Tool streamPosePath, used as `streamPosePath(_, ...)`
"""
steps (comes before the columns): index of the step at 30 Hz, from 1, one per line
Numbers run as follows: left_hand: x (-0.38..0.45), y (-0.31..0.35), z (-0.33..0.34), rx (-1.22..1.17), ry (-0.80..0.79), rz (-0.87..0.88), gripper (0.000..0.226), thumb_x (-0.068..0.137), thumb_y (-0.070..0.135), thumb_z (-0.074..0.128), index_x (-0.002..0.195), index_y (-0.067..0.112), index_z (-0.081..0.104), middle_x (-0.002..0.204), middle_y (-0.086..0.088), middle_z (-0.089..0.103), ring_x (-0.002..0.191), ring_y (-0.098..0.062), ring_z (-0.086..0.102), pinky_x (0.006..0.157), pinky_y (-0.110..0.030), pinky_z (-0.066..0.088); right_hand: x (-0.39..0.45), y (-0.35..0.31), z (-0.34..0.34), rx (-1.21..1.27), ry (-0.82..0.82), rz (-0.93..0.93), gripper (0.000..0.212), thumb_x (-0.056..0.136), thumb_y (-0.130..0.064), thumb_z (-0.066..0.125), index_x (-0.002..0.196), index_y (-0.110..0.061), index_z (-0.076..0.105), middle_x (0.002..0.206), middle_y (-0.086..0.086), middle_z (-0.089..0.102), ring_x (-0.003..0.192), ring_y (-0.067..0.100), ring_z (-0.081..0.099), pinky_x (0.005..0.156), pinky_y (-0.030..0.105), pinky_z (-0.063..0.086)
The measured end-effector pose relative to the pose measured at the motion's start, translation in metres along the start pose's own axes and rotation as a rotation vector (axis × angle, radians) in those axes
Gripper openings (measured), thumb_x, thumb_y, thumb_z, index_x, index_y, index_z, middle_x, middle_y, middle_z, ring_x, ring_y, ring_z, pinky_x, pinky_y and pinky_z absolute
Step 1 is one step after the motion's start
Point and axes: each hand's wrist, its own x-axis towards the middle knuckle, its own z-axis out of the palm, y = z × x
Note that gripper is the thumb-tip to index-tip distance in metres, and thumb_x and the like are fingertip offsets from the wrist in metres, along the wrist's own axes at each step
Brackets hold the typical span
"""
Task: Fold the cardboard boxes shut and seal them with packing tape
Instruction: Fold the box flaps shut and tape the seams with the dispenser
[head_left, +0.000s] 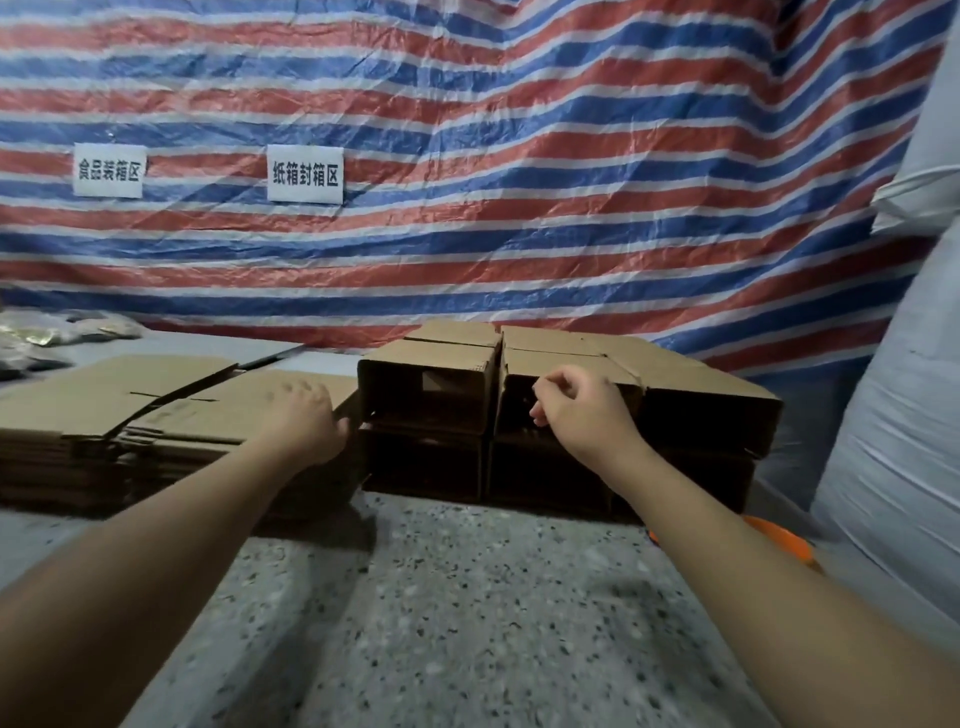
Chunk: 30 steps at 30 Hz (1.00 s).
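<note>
I had both arms stretched out over the speckled stone floor toward the cardboard. My left hand lay on the near right edge of the stack of flattened boxes, its fingers blurred but loosely extended, the tips just beside the left wall of the upper left box. My right hand hung in front of the upper right box, the fingers curled in toward the palm with nothing that I could see between them; whether they touched the cardboard I could not tell. The assembled boxes stood against the striped tarp in two tiers, lying on their sides so that their open mouths faced me. The upper left one was dark inside, and a pale patch showed at its back. The lower boxes were too shadowed to tell what they held. Another box sat to the right of those. Two white signs were fixed to the tarp, an orange object peeked out beside my right forearm, and a white sack rose at the right edge.
</note>
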Motion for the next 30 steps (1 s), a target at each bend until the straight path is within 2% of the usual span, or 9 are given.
streamPosePath(3,0.003,-0.005,0.011,0.037,-0.088,-0.072,0.058,0.096,0.048,0.049,0.136,0.006,0.044,0.137,-0.022,0.048,0.127,-0.039,0.044,0.108,-0.047,0.038,0.003,0.009,-0.003,0.000,0.009,0.037,0.024,0.095,-0.029,0.056,0.075,-0.023,0.067,0.066,-0.018,0.071,0.067,0.007,0.067,0.047,0.006,0.043)
streamPosePath(6,-0.005,-0.001,0.019,0.064,-0.104,-0.079,0.040,0.094,0.037,0.051,0.124,0.011,0.053,0.119,-0.018,0.058,0.110,-0.035,0.054,0.092,-0.042,0.047,0.005,0.020,-0.004,-0.005,-0.009,0.081,0.024,0.095,-0.030,0.055,0.076,-0.022,0.068,0.066,-0.015,0.071,0.064,0.000,0.066,0.045,0.004,0.039)
streamPosePath(9,-0.011,0.003,0.022,0.091,-0.036,-0.083,0.033,0.092,0.029,0.051,0.119,0.010,0.056,0.111,-0.016,0.060,0.104,-0.034,0.057,0.086,-0.040,0.050,0.005,0.028,-0.002,-0.015,-0.017,0.121,0.026,0.097,-0.030,0.054,0.079,-0.019,0.070,0.066,-0.012,0.072,0.061,-0.001,0.065,0.051,0.013,0.043)
streamPosePath(12,-0.013,0.001,0.015,-0.021,0.012,-0.072,0.020,0.093,0.020,0.051,0.108,0.010,0.058,0.096,-0.012,0.061,0.091,-0.032,0.060,0.082,-0.039,0.052,0.006,0.029,0.001,0.015,-0.029,0.160,0.027,0.100,-0.029,0.053,0.083,-0.017,0.070,0.069,-0.005,0.074,0.070,0.007,0.069,0.062,0.021,0.043)
streamPosePath(16,-0.009,-0.007,-0.021,-0.022,0.288,-0.066,0.013,0.090,0.007,0.053,0.098,0.006,0.064,0.081,-0.012,0.060,0.078,-0.034,0.061,0.062,-0.037,0.045,0.009,0.015,0.008,0.032,-0.045,0.152,0.026,0.100,-0.027,0.052,0.085,-0.016,0.069,0.075,-0.001,0.075,0.078,0.014,0.071,0.066,0.026,0.047)
streamPosePath(21,-0.003,-0.011,-0.098,0.070,0.549,-0.011,0.015,0.090,0.003,0.054,0.100,0.001,0.064,0.079,-0.019,0.060,0.069,-0.036,0.059,0.060,-0.039,0.043,0.022,-0.015,0.011,-0.130,-0.063,0.030,0.028,0.099,-0.029,0.053,0.085,-0.011,0.069,0.082,0.003,0.072,0.076,0.016,0.067,0.065,0.032,0.052)
streamPosePath(23,-0.005,-0.003,-0.132,0.044,0.671,0.058,0.014,0.093,0.002,0.052,0.099,-0.001,0.064,0.077,-0.022,0.058,0.064,-0.034,0.053,0.059,-0.040,0.042,0.037,-0.035,0.002,-0.149,-0.017,-0.040,0.029,0.100,-0.034,0.052,0.083,-0.015,0.066,0.079,0.000,0.068,0.071,0.013,0.063,0.059,0.029,0.048)
streamPosePath(27,-0.029,0.025,-0.191,-0.136,0.857,0.241,0.022,0.097,0.017,0.051,0.100,0.003,0.068,0.084,-0.024,0.064,0.073,-0.041,0.060,0.060,-0.036,0.034,0.068,-0.081,-0.032,-0.011,0.106,-0.093,0.031,0.101,-0.040,0.049,0.077,-0.021,0.053,0.074,-0.003,0.054,0.066,0.012,0.050,0.059,0.029,0.037)
streamPosePath(30,-0.050,0.044,-0.219,-0.315,0.851,0.456,0.022,0.094,0.019,0.054,0.096,0.006,0.072,0.075,-0.014,0.064,0.068,-0.032,0.059,0.058,-0.032,0.035,0.080,-0.107,-0.065,0.148,0.191,-0.104,0.026,0.102,-0.045,0.045,0.098,-0.021,0.054,0.087,-0.005,0.054,0.076,0.010,0.051,0.062,0.028,0.038)
